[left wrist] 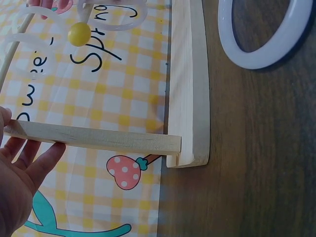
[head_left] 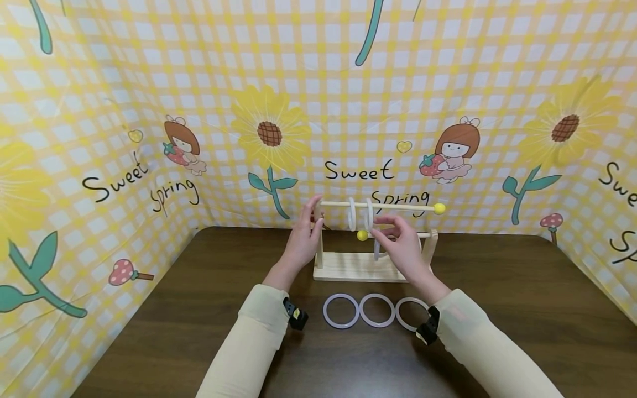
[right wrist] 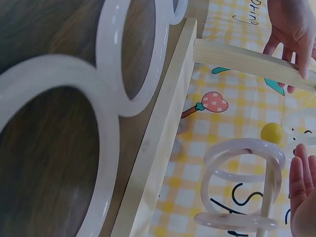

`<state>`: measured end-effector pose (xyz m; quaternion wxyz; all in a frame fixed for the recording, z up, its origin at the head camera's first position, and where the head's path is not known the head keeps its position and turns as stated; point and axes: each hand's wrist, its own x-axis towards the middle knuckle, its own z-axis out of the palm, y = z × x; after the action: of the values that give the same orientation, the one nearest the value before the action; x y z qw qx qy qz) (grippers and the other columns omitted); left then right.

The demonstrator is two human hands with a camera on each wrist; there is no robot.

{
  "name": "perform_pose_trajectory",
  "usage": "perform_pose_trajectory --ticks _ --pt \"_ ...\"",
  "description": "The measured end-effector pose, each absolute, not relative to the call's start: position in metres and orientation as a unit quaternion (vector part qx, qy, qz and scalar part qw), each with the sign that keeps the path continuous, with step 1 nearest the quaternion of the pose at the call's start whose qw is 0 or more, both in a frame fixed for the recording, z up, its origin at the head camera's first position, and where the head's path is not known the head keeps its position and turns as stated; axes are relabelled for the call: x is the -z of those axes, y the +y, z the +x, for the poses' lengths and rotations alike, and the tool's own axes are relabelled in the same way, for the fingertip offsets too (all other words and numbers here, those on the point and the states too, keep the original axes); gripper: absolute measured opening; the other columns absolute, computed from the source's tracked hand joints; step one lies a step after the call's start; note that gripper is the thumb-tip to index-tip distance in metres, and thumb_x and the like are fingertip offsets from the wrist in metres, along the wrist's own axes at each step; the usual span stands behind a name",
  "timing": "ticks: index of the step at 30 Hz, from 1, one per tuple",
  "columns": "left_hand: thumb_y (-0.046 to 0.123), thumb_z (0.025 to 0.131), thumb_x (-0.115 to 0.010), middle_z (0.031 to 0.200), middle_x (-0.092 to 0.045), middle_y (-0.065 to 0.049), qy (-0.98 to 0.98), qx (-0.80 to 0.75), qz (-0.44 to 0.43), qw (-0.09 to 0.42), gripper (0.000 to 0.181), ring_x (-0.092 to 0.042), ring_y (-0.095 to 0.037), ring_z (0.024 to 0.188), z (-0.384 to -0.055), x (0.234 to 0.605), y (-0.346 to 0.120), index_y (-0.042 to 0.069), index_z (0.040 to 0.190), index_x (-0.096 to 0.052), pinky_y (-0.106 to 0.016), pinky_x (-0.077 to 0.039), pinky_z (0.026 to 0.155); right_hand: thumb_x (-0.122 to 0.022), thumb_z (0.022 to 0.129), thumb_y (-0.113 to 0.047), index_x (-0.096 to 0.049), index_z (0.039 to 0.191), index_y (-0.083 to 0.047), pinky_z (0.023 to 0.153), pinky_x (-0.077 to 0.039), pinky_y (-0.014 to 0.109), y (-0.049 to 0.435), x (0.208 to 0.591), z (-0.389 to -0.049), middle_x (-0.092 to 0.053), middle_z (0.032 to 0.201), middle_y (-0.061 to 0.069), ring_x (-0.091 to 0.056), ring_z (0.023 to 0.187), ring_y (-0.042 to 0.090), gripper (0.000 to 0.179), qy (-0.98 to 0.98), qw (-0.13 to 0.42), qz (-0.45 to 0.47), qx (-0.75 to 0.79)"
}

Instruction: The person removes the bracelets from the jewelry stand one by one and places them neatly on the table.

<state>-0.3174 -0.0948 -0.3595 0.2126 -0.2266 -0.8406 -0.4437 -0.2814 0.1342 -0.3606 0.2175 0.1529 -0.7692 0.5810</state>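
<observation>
Ring stand on a dark worktop (head_left: 164,331), left to right, with clock positions taken from the middle of the wooden base (head_left: 358,273) in the head view. A yellow-checked cloth (head_left: 99,83) forms the background from 9 through 12 to 3 o'clock. At 10 o'clock, the left hand (head_left: 300,235) grips the left upright (head_left: 319,249), thumb on one side and fingers on the other. From this upright the upper rod (head_left: 398,207) extends towards 3 o'clock; the first hanging ring (head_left: 353,218) and second hanging ring (head_left: 368,218), both pale, encircle it near 12 o'clock, slightly apart. Around 6 o'clock, the left flat ring (head_left: 340,326), middle flat ring (head_left: 376,326) and right flat ring (head_left: 412,299) lie in a row on the worktop. Near 12 o'clock sits the lower yellow ball (head_left: 362,235), tip of the lower rod (head_left: 425,235), which carries further pale rings (head_left: 376,251). At 2 o'clock, the right hand (head_left: 404,247) has its thumb and index fingertips at the second hanging ring; whether they pinch or merely touch it cannot be told. Beyond stand the right upright (head_left: 432,243) and, at the upper rod's free end, the upper yellow ball (head_left: 439,209).
</observation>
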Motion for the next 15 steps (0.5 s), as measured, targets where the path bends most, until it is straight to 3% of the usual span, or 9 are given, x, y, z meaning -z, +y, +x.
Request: perform_pose_trajectory --ticks 4,10,12,15 --pt "0.007 0.102 -0.047 0.116 -0.055 -0.015 -0.842 0.444 -0.224 0.211 0.052 -0.058 -0.028 0.098 -0.317 0.360 -0.095 0.024 0.148 -0.030 -0.042 -0.050 0.072 -0.071 0.089 -0.009 -0.063 0.114 0.001 0.066 -0.049 0.021 0.131 0.361 -0.282 -0.066 0.109 0.015 -0.066 0.084 0.020 0.027 -0.766 0.214 0.148 -0.588" --pt "0.007 0.102 -0.048 0.117 -0.055 -0.014 -0.841 0.447 -0.225 0.208 0.052 -0.057 -0.028 0.099 -0.317 0.360 -0.095 0.025 0.148 -0.030 -0.042 -0.051 0.073 -0.070 0.089 -0.003 -0.062 0.107 0.007 0.058 -0.047 0.021 0.122 0.357 -0.277 -0.068 0.092 0.025 -0.066 0.081 0.041 0.022 -0.749 0.221 0.150 -0.606" --pt "0.007 0.102 -0.048 0.118 -0.055 -0.014 -0.840 0.448 -0.225 0.208 0.052 -0.058 -0.028 0.099 -0.317 0.360 -0.095 0.025 0.148 -0.030 -0.043 -0.051 0.073 -0.069 0.089 -0.002 -0.062 0.105 0.008 0.057 -0.046 0.020 0.121 0.356 -0.277 -0.068 0.089 0.024 -0.065 0.079 0.042 0.020 -0.749 0.224 0.148 -0.605" --pt "0.007 0.102 -0.048 0.118 -0.055 -0.014 -0.840 0.449 -0.224 0.208 0.052 -0.058 -0.029 0.098 -0.317 0.360 -0.096 0.025 0.148 -0.030 -0.044 -0.051 0.074 -0.069 0.089 0.000 -0.062 0.102 0.008 0.055 -0.046 0.020 0.121 0.358 -0.278 -0.067 0.087 0.025 -0.067 0.072 0.031 0.017 -0.750 0.230 0.150 -0.602"
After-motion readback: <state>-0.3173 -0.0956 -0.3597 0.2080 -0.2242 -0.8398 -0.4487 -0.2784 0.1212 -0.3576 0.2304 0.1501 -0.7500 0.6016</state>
